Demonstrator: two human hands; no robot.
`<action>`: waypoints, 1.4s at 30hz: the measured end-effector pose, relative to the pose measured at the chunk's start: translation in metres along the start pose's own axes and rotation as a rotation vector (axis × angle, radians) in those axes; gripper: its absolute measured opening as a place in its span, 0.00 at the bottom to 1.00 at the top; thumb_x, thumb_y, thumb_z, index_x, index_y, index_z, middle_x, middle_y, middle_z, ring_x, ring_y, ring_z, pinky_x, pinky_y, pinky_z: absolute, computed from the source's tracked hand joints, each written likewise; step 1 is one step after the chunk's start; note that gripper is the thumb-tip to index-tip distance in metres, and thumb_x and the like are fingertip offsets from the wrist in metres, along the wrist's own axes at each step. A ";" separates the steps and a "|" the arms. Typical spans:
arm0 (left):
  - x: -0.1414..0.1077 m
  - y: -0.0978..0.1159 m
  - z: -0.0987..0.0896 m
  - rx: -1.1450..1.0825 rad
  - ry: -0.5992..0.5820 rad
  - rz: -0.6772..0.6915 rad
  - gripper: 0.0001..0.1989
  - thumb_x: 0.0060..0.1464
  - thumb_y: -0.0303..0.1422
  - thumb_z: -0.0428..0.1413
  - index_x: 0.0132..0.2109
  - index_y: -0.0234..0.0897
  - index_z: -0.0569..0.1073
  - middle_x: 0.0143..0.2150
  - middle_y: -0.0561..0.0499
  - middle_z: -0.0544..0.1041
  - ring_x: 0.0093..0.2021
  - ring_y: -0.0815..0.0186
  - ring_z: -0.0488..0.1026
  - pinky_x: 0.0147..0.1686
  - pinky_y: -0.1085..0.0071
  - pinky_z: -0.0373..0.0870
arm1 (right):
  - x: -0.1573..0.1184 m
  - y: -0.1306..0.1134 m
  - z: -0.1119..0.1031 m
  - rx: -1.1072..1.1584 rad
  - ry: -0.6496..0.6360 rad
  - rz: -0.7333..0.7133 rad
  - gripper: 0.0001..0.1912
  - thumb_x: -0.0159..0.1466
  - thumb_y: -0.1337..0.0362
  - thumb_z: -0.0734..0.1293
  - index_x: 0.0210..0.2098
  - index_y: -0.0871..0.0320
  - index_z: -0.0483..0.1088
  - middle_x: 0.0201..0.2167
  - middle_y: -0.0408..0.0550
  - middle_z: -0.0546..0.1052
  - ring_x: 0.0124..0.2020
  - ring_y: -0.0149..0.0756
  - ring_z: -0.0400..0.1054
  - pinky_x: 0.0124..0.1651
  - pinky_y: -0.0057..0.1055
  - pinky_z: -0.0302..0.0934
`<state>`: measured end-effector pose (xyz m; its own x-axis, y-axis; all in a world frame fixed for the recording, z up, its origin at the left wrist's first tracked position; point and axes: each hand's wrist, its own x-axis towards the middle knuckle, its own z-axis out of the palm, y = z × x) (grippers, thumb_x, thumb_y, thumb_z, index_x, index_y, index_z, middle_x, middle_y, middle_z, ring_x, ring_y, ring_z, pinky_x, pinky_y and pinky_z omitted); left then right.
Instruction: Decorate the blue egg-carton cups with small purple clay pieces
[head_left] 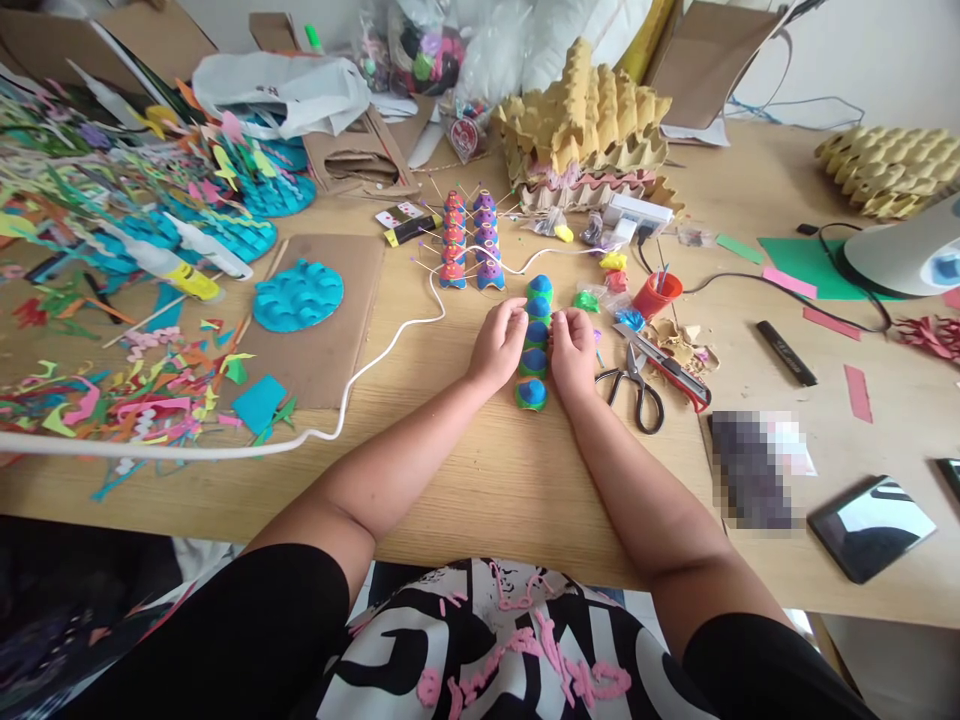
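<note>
Blue-and-green bumpy strip [535,334], on the wooden table [480,480] between both hands. Left hand [499,346] at nine o'clock, right hand [572,352] at three, fingers curled; whether either grips it cannot be told. Scissors [635,376] at four; red strip [453,242] and purple strip [487,238] toward eleven.

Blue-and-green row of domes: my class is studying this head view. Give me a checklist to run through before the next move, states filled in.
1. Row of domes on the table, between both hands: ok.
2. Left hand and right hand at opposite sides of the row: ok; firmness of any grip: cannot tell.
3. Scissors well away from the right hand: not ok, they lie close beside it.
4. Blade of the utility knife retracted: cannot tell.
5. White cable apart from the row: ok.
</note>
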<state>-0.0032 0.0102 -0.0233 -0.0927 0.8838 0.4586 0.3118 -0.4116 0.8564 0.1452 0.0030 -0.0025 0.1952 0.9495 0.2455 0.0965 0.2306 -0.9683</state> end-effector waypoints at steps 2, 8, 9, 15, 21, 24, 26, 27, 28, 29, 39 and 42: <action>0.001 0.001 -0.001 0.019 0.000 0.016 0.29 0.77 0.58 0.50 0.63 0.40 0.78 0.56 0.39 0.85 0.60 0.54 0.84 0.63 0.58 0.81 | -0.001 -0.001 0.000 0.007 0.006 -0.006 0.25 0.72 0.36 0.68 0.38 0.50 0.66 0.33 0.40 0.69 0.36 0.35 0.63 0.42 0.34 0.62; 0.001 0.011 -0.005 0.123 -0.002 0.118 0.14 0.76 0.42 0.57 0.58 0.42 0.81 0.56 0.43 0.87 0.58 0.56 0.82 0.64 0.58 0.78 | -0.003 -0.004 0.000 -0.040 -0.015 -0.044 0.24 0.72 0.37 0.68 0.38 0.51 0.68 0.34 0.42 0.70 0.37 0.36 0.65 0.44 0.36 0.64; 0.001 0.013 -0.006 0.135 -0.008 0.135 0.13 0.76 0.41 0.58 0.58 0.42 0.81 0.56 0.44 0.87 0.59 0.56 0.82 0.64 0.58 0.77 | -0.004 -0.005 0.000 -0.063 -0.018 -0.055 0.24 0.72 0.37 0.68 0.38 0.51 0.69 0.34 0.42 0.70 0.38 0.37 0.65 0.46 0.36 0.64; 0.000 0.020 -0.007 0.152 -0.021 0.217 0.14 0.77 0.44 0.57 0.59 0.43 0.81 0.56 0.45 0.87 0.59 0.57 0.81 0.67 0.58 0.74 | -0.006 -0.012 0.000 -0.159 -0.040 -0.114 0.22 0.72 0.39 0.68 0.36 0.52 0.72 0.37 0.46 0.72 0.40 0.38 0.67 0.46 0.38 0.66; 0.001 0.021 -0.007 0.121 -0.019 0.220 0.16 0.78 0.48 0.56 0.50 0.44 0.83 0.51 0.46 0.89 0.56 0.57 0.83 0.63 0.58 0.76 | -0.007 -0.013 -0.001 -0.178 -0.045 -0.126 0.23 0.71 0.41 0.69 0.33 0.52 0.74 0.36 0.47 0.72 0.40 0.39 0.67 0.45 0.39 0.67; 0.002 0.019 -0.007 0.113 -0.013 0.168 0.16 0.76 0.48 0.58 0.45 0.44 0.83 0.48 0.47 0.88 0.54 0.58 0.83 0.63 0.58 0.77 | -0.006 -0.011 -0.002 -0.176 -0.043 -0.142 0.28 0.72 0.36 0.67 0.31 0.52 0.73 0.35 0.47 0.73 0.42 0.41 0.68 0.51 0.41 0.68; 0.003 0.017 -0.006 0.073 0.000 0.113 0.14 0.75 0.47 0.61 0.45 0.44 0.83 0.48 0.48 0.88 0.54 0.58 0.83 0.63 0.58 0.77 | -0.005 -0.010 -0.002 -0.174 -0.049 -0.153 0.30 0.74 0.33 0.64 0.32 0.52 0.74 0.34 0.47 0.73 0.43 0.42 0.69 0.54 0.43 0.68; 0.003 0.016 -0.006 0.044 0.006 0.080 0.13 0.74 0.46 0.62 0.45 0.44 0.83 0.48 0.48 0.88 0.54 0.58 0.83 0.63 0.59 0.77 | -0.005 -0.010 -0.002 -0.174 -0.051 -0.159 0.31 0.75 0.33 0.62 0.33 0.51 0.75 0.35 0.47 0.74 0.44 0.42 0.70 0.56 0.44 0.67; 0.004 0.015 -0.006 0.011 0.010 0.043 0.12 0.74 0.45 0.62 0.45 0.43 0.84 0.48 0.48 0.88 0.55 0.58 0.83 0.63 0.59 0.78 | -0.005 -0.010 -0.003 -0.173 -0.051 -0.162 0.30 0.76 0.34 0.61 0.35 0.51 0.76 0.36 0.47 0.75 0.45 0.43 0.71 0.57 0.44 0.67; 0.004 0.014 -0.006 -0.023 0.015 0.007 0.12 0.74 0.44 0.63 0.45 0.43 0.84 0.48 0.48 0.88 0.55 0.58 0.83 0.62 0.59 0.78 | -0.006 -0.010 -0.003 -0.168 -0.053 -0.160 0.28 0.76 0.35 0.61 0.38 0.51 0.77 0.38 0.47 0.76 0.46 0.43 0.71 0.58 0.44 0.67; 0.003 0.014 -0.003 -0.188 0.038 -0.079 0.15 0.71 0.48 0.64 0.45 0.41 0.85 0.48 0.47 0.88 0.54 0.59 0.84 0.58 0.63 0.80 | -0.008 -0.009 -0.002 -0.302 -0.083 -0.207 0.12 0.65 0.56 0.77 0.48 0.49 0.82 0.46 0.50 0.76 0.53 0.47 0.70 0.64 0.48 0.67; 0.003 0.015 -0.002 -0.207 0.019 -0.085 0.15 0.71 0.48 0.63 0.44 0.41 0.84 0.47 0.47 0.87 0.54 0.60 0.84 0.59 0.63 0.81 | -0.007 -0.010 -0.001 -0.304 -0.084 -0.201 0.09 0.67 0.54 0.77 0.42 0.51 0.82 0.43 0.49 0.75 0.51 0.46 0.70 0.64 0.49 0.66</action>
<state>-0.0009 0.0060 -0.0092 -0.1283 0.9138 0.3854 0.1013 -0.3745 0.9217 0.1442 -0.0065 0.0058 0.0637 0.9088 0.4124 0.4130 0.3522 -0.8398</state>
